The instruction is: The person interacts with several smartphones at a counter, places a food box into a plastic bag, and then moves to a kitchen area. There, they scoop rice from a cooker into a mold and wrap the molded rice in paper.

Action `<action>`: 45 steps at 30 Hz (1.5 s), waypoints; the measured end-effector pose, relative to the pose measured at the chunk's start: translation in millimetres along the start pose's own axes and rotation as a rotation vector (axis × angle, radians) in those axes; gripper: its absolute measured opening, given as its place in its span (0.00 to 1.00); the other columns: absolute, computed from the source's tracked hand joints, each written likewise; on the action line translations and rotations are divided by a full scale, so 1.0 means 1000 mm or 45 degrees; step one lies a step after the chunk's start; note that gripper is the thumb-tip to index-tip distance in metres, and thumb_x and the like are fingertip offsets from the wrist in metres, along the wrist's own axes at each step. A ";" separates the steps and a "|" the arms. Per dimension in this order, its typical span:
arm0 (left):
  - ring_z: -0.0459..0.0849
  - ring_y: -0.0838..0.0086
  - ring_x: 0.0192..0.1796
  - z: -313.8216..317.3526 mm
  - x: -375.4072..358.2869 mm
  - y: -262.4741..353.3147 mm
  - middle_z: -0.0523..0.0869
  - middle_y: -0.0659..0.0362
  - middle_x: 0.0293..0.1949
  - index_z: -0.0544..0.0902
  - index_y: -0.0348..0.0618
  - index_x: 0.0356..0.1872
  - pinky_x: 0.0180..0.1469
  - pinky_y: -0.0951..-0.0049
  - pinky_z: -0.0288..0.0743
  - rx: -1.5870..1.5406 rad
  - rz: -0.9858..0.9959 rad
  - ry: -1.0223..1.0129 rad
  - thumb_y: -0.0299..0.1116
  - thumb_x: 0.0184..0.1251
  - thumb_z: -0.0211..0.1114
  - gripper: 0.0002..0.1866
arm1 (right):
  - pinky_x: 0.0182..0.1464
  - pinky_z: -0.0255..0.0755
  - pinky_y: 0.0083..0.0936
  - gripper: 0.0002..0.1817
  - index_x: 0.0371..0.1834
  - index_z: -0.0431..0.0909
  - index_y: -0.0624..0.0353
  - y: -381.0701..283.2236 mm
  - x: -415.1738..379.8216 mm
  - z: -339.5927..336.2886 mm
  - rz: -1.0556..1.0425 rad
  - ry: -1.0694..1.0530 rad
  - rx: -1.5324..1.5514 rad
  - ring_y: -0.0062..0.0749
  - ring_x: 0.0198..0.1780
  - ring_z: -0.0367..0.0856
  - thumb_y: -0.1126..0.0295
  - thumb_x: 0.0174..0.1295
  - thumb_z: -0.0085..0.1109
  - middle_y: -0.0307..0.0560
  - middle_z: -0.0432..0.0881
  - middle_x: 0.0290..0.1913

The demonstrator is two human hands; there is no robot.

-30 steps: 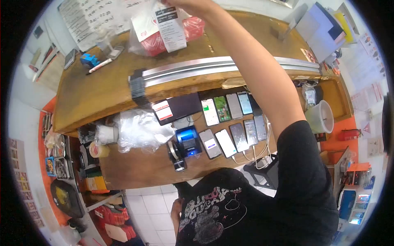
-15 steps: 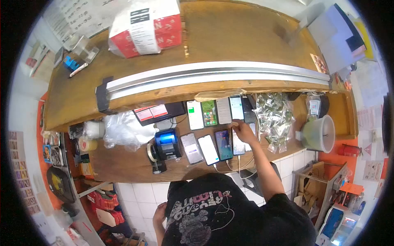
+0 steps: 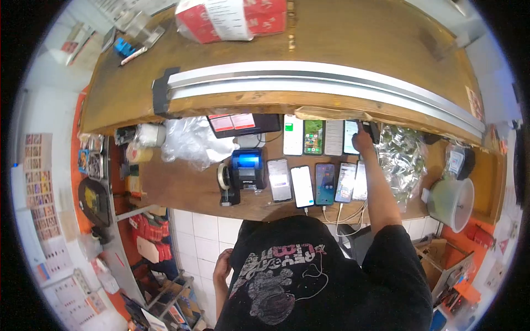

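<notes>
the right hand reaches to the far row of phones on the desk, fingers loosely curled, touching the rightmost phone and gripping nothing. the left hand hangs empty by the hip. nothing is lifted yet.
</notes>
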State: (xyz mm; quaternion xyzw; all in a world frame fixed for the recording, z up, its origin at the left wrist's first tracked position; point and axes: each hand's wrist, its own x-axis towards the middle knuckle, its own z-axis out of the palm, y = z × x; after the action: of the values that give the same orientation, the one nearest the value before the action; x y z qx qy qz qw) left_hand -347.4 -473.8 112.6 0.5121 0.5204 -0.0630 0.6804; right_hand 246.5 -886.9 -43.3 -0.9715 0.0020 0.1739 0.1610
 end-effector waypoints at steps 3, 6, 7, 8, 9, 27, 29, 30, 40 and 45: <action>0.88 0.69 0.49 -0.028 0.015 -0.047 0.89 0.53 0.51 0.80 0.30 0.59 0.54 0.71 0.82 -0.113 -0.170 -0.182 0.31 0.80 0.54 0.17 | 0.57 0.78 0.62 0.40 0.84 0.52 0.40 -0.001 0.001 0.008 0.065 0.088 -0.017 0.76 0.49 0.84 0.67 0.67 0.52 0.76 0.86 0.43; 0.87 0.70 0.52 -0.043 0.020 -0.085 0.89 0.54 0.53 0.82 0.29 0.60 0.57 0.70 0.81 -0.003 -0.268 -0.196 0.35 0.79 0.59 0.20 | 0.56 0.77 0.64 0.37 0.83 0.51 0.38 -0.014 -0.033 -0.001 -0.051 0.084 0.155 0.74 0.51 0.84 0.64 0.71 0.51 0.78 0.84 0.51; 0.87 0.71 0.52 -0.038 0.017 -0.083 0.89 0.54 0.53 0.82 0.29 0.60 0.57 0.70 0.81 0.090 -0.212 -0.208 0.35 0.79 0.60 0.19 | 0.55 0.77 0.64 0.37 0.82 0.52 0.38 -0.015 -0.042 0.003 -0.126 0.139 0.212 0.75 0.49 0.85 0.65 0.71 0.54 0.78 0.85 0.49; 0.87 0.71 0.52 -0.033 0.016 -0.080 0.90 0.54 0.53 0.82 0.29 0.60 0.57 0.70 0.80 0.167 -0.170 -0.214 0.35 0.79 0.60 0.19 | 0.53 0.76 0.65 0.36 0.81 0.53 0.38 -0.015 -0.050 0.006 -0.201 0.194 0.270 0.75 0.48 0.85 0.65 0.71 0.56 0.78 0.85 0.47; 0.87 0.71 0.52 -0.028 0.016 -0.078 0.90 0.54 0.53 0.83 0.29 0.59 0.56 0.70 0.80 0.224 -0.133 -0.220 0.34 0.79 0.60 0.19 | 0.50 0.76 0.64 0.38 0.81 0.53 0.40 -0.027 -0.063 0.000 -0.088 0.095 0.262 0.75 0.46 0.85 0.66 0.70 0.59 0.76 0.86 0.43; 0.86 0.74 0.43 -0.020 0.071 -0.141 0.91 0.56 0.46 0.85 0.29 0.51 0.48 0.70 0.83 -0.011 0.050 -0.165 0.24 0.73 0.61 0.12 | 0.45 0.78 0.44 0.37 0.81 0.58 0.50 -0.043 -0.126 0.035 -0.417 0.058 0.338 0.53 0.36 0.87 0.66 0.71 0.62 0.62 0.86 0.36; 0.86 0.74 0.42 -0.036 0.103 -0.173 0.91 0.56 0.46 0.85 0.30 0.50 0.48 0.70 0.83 -0.042 0.027 -0.179 0.22 0.73 0.61 0.10 | 0.43 0.77 0.44 0.37 0.81 0.59 0.49 -0.034 -0.119 0.043 -0.494 0.113 0.433 0.52 0.35 0.84 0.65 0.71 0.62 0.59 0.84 0.32; 0.86 0.74 0.42 -0.042 0.114 -0.179 0.91 0.56 0.45 0.85 0.32 0.48 0.48 0.70 0.83 -0.077 0.001 -0.189 0.21 0.72 0.61 0.09 | 0.43 0.77 0.44 0.37 0.81 0.59 0.49 -0.036 -0.121 0.037 -0.493 0.124 0.440 0.52 0.35 0.84 0.65 0.71 0.62 0.59 0.84 0.32; 0.86 0.73 0.41 -0.042 0.141 -0.150 0.89 0.57 0.43 0.84 0.35 0.51 0.44 0.73 0.82 0.141 0.171 -0.219 0.15 0.64 0.64 0.15 | 0.63 0.76 0.54 0.39 0.84 0.53 0.46 -0.035 -0.152 0.013 -0.256 -0.176 0.474 0.68 0.59 0.83 0.65 0.71 0.59 0.66 0.81 0.64; 0.86 0.73 0.43 -0.046 0.157 -0.153 0.89 0.55 0.47 0.83 0.39 0.60 0.45 0.74 0.82 0.166 -0.116 -0.186 0.22 0.64 0.69 0.22 | 0.62 0.77 0.55 0.41 0.85 0.51 0.44 -0.033 -0.161 0.019 -0.155 -0.266 0.326 0.68 0.56 0.84 0.63 0.70 0.60 0.60 0.83 0.64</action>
State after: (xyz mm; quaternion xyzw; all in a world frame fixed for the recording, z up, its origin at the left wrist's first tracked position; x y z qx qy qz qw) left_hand -401.2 -439.6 -102.7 0.5252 0.4870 -0.1645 0.6782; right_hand 91.0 -857.8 4.2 -0.9181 -0.0516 0.2619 0.2930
